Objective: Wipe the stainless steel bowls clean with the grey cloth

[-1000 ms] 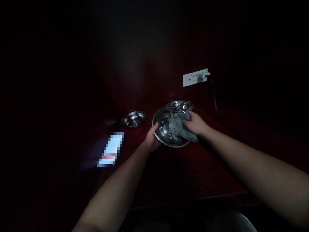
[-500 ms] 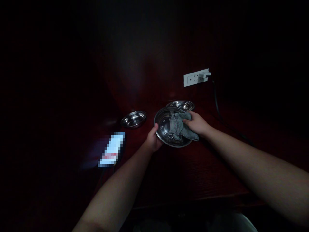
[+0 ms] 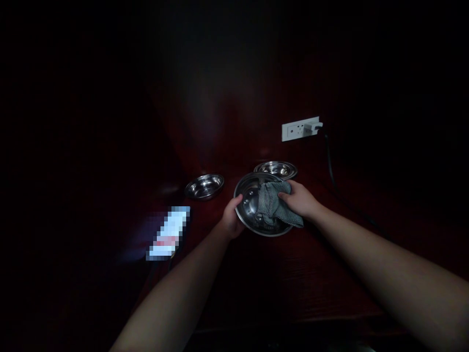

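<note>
A shiny metal bowl (image 3: 247, 208) is held up in front of me, tilted so its inside faces me. My left hand (image 3: 232, 218) grips its left rim, thumb over the edge and fingers hidden behind. On the bowl's right side a grey-green cloth (image 3: 274, 201) lies against the inner surface, and my right hand (image 3: 298, 199) is closed on it with the thumb on top. Part of the right rim is hidden by the cloth. Behind, a second metal bowl (image 3: 205, 187) stands to the left, and another metal dish (image 3: 284, 169) is partly covered by the held bowl.
The dark red table (image 3: 293, 288) ends in a front edge near the bottom. A lit phone (image 3: 170, 233) with a blurred screen lies at the left. On the back wall a white socket (image 3: 295, 131) holds a plug, whose black cable (image 3: 331, 171) runs down to the right.
The whole view has shifted, so everything sits slightly lower. Both hands keep their hold on the bowl and the cloth, which stay nearly the same relative to each other.
</note>
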`<state>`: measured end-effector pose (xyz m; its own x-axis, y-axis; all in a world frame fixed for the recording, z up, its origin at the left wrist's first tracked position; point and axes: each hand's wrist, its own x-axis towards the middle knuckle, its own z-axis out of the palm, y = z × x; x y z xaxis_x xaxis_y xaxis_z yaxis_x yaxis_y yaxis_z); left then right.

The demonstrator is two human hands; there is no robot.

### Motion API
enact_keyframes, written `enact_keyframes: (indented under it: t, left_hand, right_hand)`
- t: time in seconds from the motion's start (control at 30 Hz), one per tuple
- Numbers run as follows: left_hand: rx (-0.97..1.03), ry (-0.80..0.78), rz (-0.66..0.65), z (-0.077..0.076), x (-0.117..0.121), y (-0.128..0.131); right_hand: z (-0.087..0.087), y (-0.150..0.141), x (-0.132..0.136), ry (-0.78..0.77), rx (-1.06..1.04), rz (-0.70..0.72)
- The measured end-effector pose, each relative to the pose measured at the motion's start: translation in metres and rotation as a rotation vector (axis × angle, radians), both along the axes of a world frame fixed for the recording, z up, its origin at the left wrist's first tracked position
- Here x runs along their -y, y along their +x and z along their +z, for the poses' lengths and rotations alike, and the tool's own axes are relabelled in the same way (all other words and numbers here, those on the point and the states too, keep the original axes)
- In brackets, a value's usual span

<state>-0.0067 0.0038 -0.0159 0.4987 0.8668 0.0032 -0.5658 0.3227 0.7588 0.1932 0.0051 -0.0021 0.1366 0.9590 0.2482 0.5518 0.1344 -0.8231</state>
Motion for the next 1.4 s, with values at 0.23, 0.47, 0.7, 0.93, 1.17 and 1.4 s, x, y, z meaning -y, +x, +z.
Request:
enact_keyframes:
  t: [0.23, 0.47, 0.7, 0.93, 1.17, 1.4]
  left_hand:
    - [-0.024, -0.021, -0.021, 0.003, 0.001, -0.001]
    - [0.008, -0.024, -0.067, -0.003, -0.003, 0.000]
    - [0.069, 0.044, -0.090, -0.010, -0.002, 0.000]
    - [0.016, -0.053, -0.051, -0.012, -0.002, 0.002]
    - [-0.004, -0.062, -0.004, -0.009, -0.005, 0.000]
    - [-0.072, -0.066, -0.040, -0.005, -0.002, -0.002]
  right_hand:
    - [-0.002, 0.002, -0.002, -0.006, 0.012, 0.034]
    - [-0.002, 0.002, -0.002, -0.020, -0.020, 0.058]
    - [-0.006, 0.004, -0.007, -0.042, -0.154, -0.045]
    - [-0.014, 0.003, -0.009, -0.049, -0.195, 0.002]
    - [-0.010, 0.005, -0.008, -0.010, -0.058, 0.014]
    - [0.002, 0.007, -0.001, -0.029, 0.070, 0.052]
